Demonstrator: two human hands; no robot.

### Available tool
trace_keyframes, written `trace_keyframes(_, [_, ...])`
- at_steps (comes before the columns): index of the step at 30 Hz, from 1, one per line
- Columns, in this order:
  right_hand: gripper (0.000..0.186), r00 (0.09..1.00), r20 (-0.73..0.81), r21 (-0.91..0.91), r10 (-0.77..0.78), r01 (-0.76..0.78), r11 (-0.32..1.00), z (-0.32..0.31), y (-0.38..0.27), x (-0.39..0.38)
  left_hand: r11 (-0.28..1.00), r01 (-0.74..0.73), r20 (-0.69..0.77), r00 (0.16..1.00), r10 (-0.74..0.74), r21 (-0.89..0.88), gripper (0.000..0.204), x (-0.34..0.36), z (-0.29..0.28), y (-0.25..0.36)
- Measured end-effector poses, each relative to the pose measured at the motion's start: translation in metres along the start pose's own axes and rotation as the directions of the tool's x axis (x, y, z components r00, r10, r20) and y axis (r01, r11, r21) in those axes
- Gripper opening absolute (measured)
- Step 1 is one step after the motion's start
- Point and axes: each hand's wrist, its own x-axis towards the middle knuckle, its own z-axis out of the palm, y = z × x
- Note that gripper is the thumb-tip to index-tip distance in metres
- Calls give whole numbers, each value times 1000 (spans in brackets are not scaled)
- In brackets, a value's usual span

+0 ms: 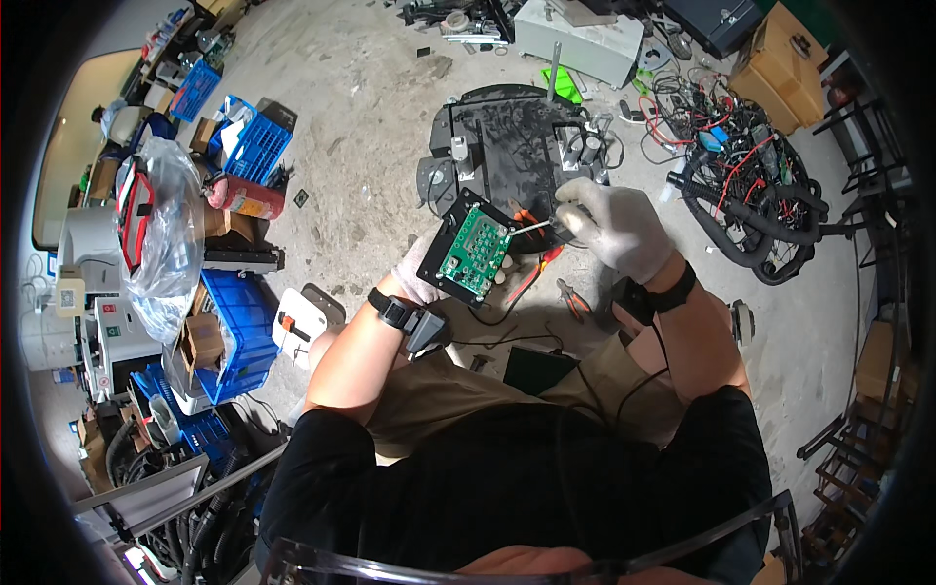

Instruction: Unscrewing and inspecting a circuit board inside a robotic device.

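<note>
My left hand [419, 270], in a pale glove, grips the left edge of a black tray-like housing [435, 255]. On the housing lies a green circuit board [478, 252] with many small parts, tilted toward me. Also gloved, my right hand [616, 229] is closed around what looks like a screwdriver [531, 230]; its handle is mostly hidden. The thin pale shaft reaches the board's right edge; whether the tip touches cannot be made out. Below, on the floor, are diagonal pliers [572, 300] and a red-and-yellow handled tool [534, 273]. Behind the board stands a dusty black machine base [507, 132].
A heap of tangled cables and hoses [746, 180] lies at the right, near a cardboard box [777, 68]. Blue crates [244, 336], a clear plastic bag [166, 244] and a red cylinder [244, 197] crowd the left. A pale metal box [575, 41] sits at the back.
</note>
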Motion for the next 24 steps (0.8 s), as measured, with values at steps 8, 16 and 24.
trace_keyframes(8, [26,991,-122,63,-57,65,996,4,4,1,996,-36,-63,997,41,77,49,-2,-4,-1])
trace_keyframes(16, [29,999,-30,72,-38,40,997,3,2,-1,993,-66,-78,995,58,-97,52,-4,-15,-2])
trace_keyframes(24, [19,971,-180,141,-160,187,972,11,9,0,992,-61,0,998,61,-111,52,1,-12,-3])
